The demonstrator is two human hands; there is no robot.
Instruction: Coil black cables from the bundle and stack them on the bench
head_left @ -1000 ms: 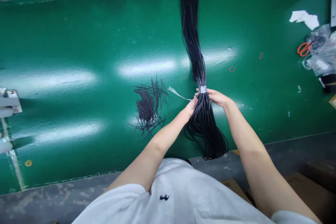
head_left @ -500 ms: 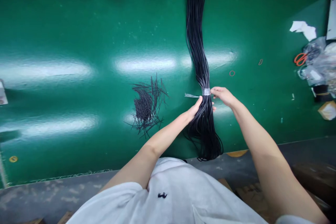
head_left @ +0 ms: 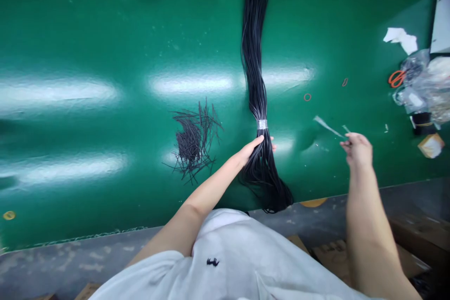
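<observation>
A long bundle of thin black cables [head_left: 256, 56] runs from the table's far edge to its near edge. A band of clear plastic wrap [head_left: 262, 124] circles it below the middle. My left hand [head_left: 253, 146] is wrapped round the bundle just under that band, thumb on top and fingertips showing at the right side. Off to the right, my right hand [head_left: 356, 147] pinches a thin strip of clear plastic [head_left: 327, 125] clear of the bundle; its free end points left. A loose heap of short black cable offcuts [head_left: 190, 144] lies left of the bundle.
The green table [head_left: 87, 47] carries a red rubber band [head_left: 307, 97] and another small red band [head_left: 345, 82]. At the right lie orange-handled scissors [head_left: 396, 78], clear plastic bags [head_left: 415, 96], a white paper scrap [head_left: 401, 39] and a yellowish tape roll [head_left: 431, 146]. Cardboard boxes [head_left: 333, 262] stand below.
My right hand has left the band and moved right, carrying a plastic strip. The loose tail left of the band is gone. My left hand still grips the bundle, which shifted slightly left in view.
</observation>
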